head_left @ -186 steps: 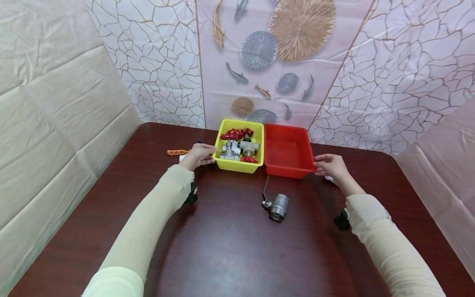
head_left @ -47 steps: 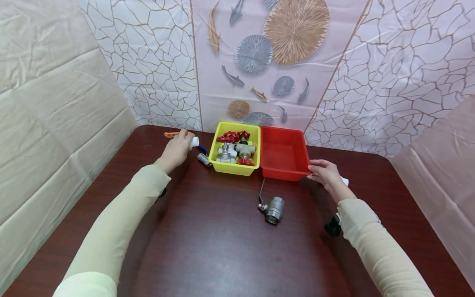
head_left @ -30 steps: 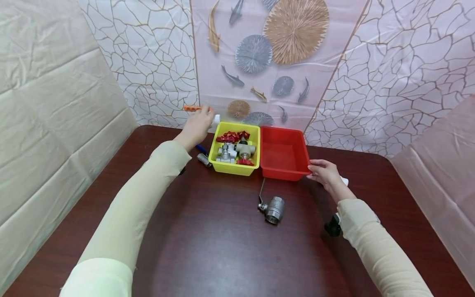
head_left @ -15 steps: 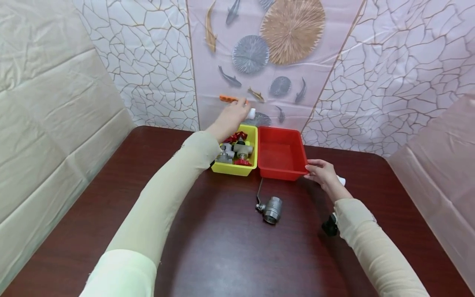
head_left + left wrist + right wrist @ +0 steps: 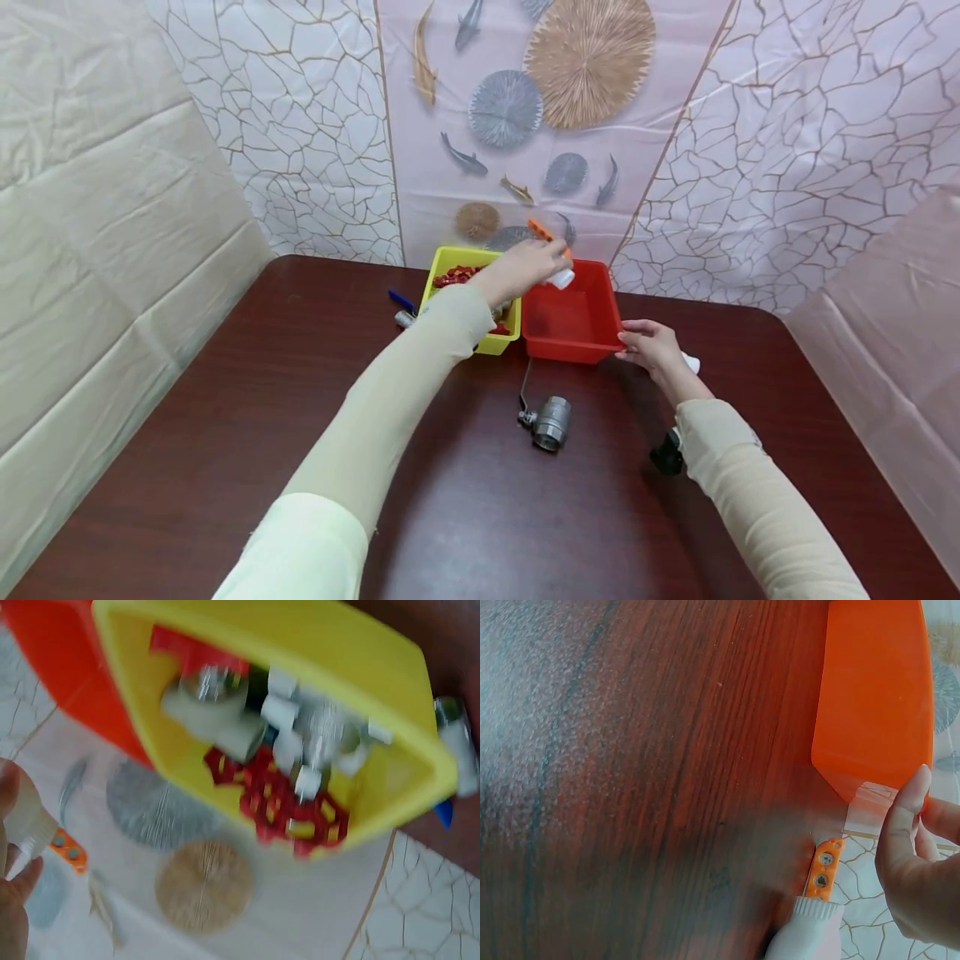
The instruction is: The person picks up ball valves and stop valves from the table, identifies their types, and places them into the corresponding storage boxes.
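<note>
My left hand (image 5: 525,265) holds a white plastic valve with an orange lever (image 5: 561,279) over the red bin (image 5: 558,348). In the left wrist view, fingers (image 5: 11,907) curl round its white body, with the orange lever (image 5: 69,850) sticking out. My right hand (image 5: 654,350) pinches the red bin's near right corner, thumb and fingers on the rim in the right wrist view. Left of it, against the red bin, stands the yellow bin (image 5: 495,344), partly covered by my left arm. Red-handled valves (image 5: 277,802) and grey and white fittings lie inside it.
A metal ball valve (image 5: 552,423) with a long lever lies in front of the bins. Left of the yellow bin lies a small blue-handled metal valve (image 5: 405,319). Another white valve with an orange lever (image 5: 810,934) lies beside my right hand. A patterned backdrop rises behind the table.
My left hand left the yellow bin's rim, took the orange-levered white valve from the table's left, lifted it and carried it right over the red bin. My right hand stays on the red bin.
</note>
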A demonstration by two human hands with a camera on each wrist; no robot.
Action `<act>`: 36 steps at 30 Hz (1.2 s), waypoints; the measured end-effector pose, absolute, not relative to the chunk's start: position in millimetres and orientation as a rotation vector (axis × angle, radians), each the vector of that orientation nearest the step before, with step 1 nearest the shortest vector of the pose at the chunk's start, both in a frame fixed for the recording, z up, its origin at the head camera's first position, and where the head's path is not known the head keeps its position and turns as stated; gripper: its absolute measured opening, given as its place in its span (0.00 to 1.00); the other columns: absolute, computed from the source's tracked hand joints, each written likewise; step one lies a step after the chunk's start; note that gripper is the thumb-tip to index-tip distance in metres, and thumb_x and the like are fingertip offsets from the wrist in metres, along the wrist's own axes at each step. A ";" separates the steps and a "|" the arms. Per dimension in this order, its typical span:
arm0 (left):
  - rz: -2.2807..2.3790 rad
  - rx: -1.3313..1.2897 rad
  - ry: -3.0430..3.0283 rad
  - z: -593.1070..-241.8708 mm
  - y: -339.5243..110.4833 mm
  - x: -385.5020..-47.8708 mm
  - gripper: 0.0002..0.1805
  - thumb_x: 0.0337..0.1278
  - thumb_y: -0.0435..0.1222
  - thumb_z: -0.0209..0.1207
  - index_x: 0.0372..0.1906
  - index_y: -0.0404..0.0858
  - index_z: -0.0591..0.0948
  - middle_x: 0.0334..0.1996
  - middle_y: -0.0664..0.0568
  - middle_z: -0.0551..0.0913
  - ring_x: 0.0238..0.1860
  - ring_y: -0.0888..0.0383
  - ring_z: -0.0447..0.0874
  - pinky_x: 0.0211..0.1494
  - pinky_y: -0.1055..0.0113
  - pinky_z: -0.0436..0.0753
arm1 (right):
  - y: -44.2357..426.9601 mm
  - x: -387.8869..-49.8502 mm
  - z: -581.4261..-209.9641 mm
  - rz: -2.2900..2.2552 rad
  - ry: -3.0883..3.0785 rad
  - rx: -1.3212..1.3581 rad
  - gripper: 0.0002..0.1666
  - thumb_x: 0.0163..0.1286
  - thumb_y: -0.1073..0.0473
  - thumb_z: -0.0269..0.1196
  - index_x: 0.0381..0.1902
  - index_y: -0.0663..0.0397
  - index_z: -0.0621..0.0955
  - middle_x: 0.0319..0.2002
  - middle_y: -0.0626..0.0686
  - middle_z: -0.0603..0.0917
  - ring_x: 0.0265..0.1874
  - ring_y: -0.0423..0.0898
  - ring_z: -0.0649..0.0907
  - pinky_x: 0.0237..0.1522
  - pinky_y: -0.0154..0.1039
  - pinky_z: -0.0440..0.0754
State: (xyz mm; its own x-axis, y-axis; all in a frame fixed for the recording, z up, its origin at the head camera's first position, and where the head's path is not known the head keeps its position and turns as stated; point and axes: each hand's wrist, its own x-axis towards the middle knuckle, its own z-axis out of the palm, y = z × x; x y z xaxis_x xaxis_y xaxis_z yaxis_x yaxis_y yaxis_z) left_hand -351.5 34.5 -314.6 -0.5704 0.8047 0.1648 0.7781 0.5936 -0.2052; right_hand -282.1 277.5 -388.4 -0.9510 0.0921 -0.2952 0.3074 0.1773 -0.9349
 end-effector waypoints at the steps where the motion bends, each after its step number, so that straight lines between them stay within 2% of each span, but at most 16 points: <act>1: 0.164 -1.332 -2.586 -319.4 37.4 -351.4 0.23 0.64 0.31 0.54 0.63 0.42 0.70 0.63 0.44 0.67 0.59 0.49 0.74 0.64 0.59 0.72 | 277.9 -281.9 -388.2 -1.870 2.274 0.387 0.30 0.70 0.65 0.53 0.67 0.68 0.61 0.34 0.47 0.78 0.21 0.36 0.83 0.34 0.31 0.84; 4: 0.155 -1.379 -2.633 -331.8 43.3 -350.7 0.24 0.65 0.30 0.52 0.66 0.44 0.68 0.65 0.46 0.65 0.64 0.50 0.68 0.69 0.59 0.67 | 278.6 -282.3 -387.9 -1.877 2.272 0.362 0.30 0.70 0.66 0.53 0.67 0.69 0.61 0.26 0.40 0.79 0.20 0.36 0.83 0.33 0.31 0.84; 6: 0.168 -1.385 -2.673 -337.3 45.7 -350.2 0.27 0.66 0.29 0.50 0.68 0.43 0.65 0.68 0.47 0.63 0.68 0.51 0.63 0.72 0.59 0.62 | 278.7 -283.1 -387.9 -1.866 2.285 0.353 0.29 0.70 0.66 0.53 0.67 0.70 0.61 0.23 0.38 0.79 0.21 0.36 0.82 0.35 0.32 0.84; 9: 0.183 -1.384 -2.742 -343.1 48.8 -350.3 0.29 0.67 0.28 0.48 0.71 0.43 0.60 0.71 0.48 0.59 0.72 0.52 0.56 0.75 0.58 0.56 | 279.5 -283.7 -388.5 -1.848 2.307 0.358 0.29 0.70 0.65 0.53 0.66 0.69 0.62 0.24 0.39 0.79 0.21 0.36 0.82 0.36 0.32 0.84; 13: 0.283 -1.419 -2.753 -352.6 55.3 -352.6 0.29 0.68 0.28 0.46 0.72 0.44 0.59 0.72 0.48 0.57 0.73 0.51 0.54 0.75 0.57 0.54 | 279.6 -283.3 -388.6 -1.847 2.317 0.373 0.29 0.70 0.64 0.53 0.66 0.68 0.63 0.30 0.44 0.79 0.21 0.36 0.82 0.34 0.31 0.84; 21: 0.674 -1.642 -2.513 -371.3 68.1 -353.8 0.23 0.67 0.29 0.49 0.64 0.48 0.72 0.62 0.51 0.71 0.64 0.55 0.70 0.71 0.62 0.64 | 274.4 -284.6 -391.1 -1.837 2.339 0.373 0.27 0.70 0.65 0.53 0.65 0.70 0.63 0.51 0.64 0.73 0.21 0.35 0.81 0.35 0.33 0.84; 23: 0.716 -1.642 -2.490 -372.4 69.7 -353.9 0.21 0.66 0.30 0.50 0.61 0.49 0.75 0.59 0.51 0.73 0.61 0.56 0.73 0.68 0.63 0.68 | 274.1 -284.3 -391.4 -1.822 2.356 0.382 0.27 0.70 0.65 0.53 0.65 0.70 0.64 0.54 0.66 0.71 0.21 0.35 0.81 0.36 0.33 0.84; 30: 0.666 -1.635 -2.599 -375.1 70.1 -356.8 0.16 0.66 0.34 0.52 0.54 0.48 0.80 0.54 0.49 0.75 0.52 0.55 0.78 0.59 0.65 0.77 | 275.2 -283.6 -390.6 -1.810 2.369 0.399 0.27 0.70 0.65 0.53 0.65 0.69 0.64 0.45 0.59 0.75 0.21 0.35 0.80 0.39 0.36 0.85; 36: 0.542 -1.625 -2.690 -381.0 70.8 -359.9 0.15 0.65 0.36 0.53 0.54 0.47 0.81 0.54 0.49 0.76 0.49 0.56 0.80 0.51 0.67 0.81 | 275.6 -282.3 -390.3 -1.787 2.392 0.401 0.27 0.70 0.66 0.53 0.65 0.69 0.65 0.46 0.61 0.75 0.21 0.35 0.81 0.41 0.38 0.84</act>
